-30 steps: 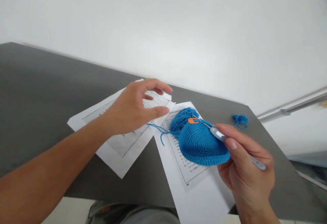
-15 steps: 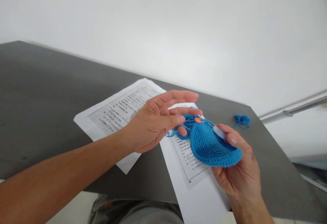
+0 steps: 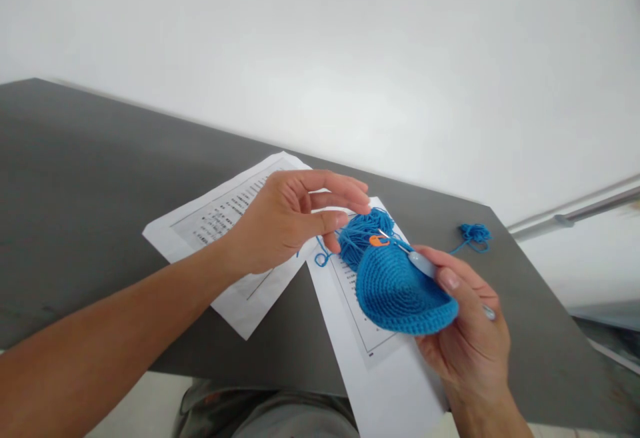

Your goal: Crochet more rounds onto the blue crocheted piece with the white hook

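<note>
My right hand grips a crochet hook with a pale grey handle, along with a blue crocheted piece shaped like a shallow bowl. The hook's metal tip points up and left, by an orange stitch marker at the piece's upper edge. To the left, my left hand is raised with its fingers curved and apart. A loose loop of blue yarn shows just below its fingers; whether a strand runs through them I cannot tell. Behind the piece lies a bundle of blue yarn.
Two printed sheets lie on the dark grey table: a left sheet under my left hand and a right sheet beneath the work. A small yarn tangle sits at the right. A white wall rises behind.
My left hand has drawn left and slightly up, away from the hook tip. The crocheted piece has shifted a little left and down, showing more of the yarn bundle.
</note>
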Motion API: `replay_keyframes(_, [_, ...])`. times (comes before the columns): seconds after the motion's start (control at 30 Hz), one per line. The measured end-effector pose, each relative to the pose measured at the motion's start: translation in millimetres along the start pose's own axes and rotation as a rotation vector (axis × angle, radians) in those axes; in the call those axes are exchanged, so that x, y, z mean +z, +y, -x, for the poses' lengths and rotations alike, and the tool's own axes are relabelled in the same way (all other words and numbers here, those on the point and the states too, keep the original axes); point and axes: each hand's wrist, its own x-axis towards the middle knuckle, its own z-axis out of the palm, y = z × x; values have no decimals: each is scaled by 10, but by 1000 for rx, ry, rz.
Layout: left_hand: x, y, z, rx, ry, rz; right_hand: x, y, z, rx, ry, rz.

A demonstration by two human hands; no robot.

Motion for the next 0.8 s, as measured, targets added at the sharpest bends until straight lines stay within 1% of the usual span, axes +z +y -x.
replay_keyframes(0.13, [-66, 58, -18, 14, -22, -144, -10, 22, 16, -49, 16, 45])
replay_keyframes(0.23, [-120, 63, -14, 95, -62, -317, -12, 32, 36, -77, 24, 75])
replay_keyframes(0.37, [-187, 41, -12, 197, -148, -541, -26, 33, 47, -111, 24, 106])
replay_keyframes(0.5, [-222, 37, -20, 265, -231, -730, -46, 46, 44, -109, 26, 101])
replay_keyframes(0.57, [-228, 41, -23, 282, -244, -803, -51, 52, 44, -99, 32, 92])
replay_keyframes(0.67, [-225, 45, -22, 258, -241, -822, -49, 53, 44, -94, 35, 81])
replay_keyframes(0.8, [-198, 22, -18, 194, -244, -633, -46, 42, 44, -92, 23, 75])
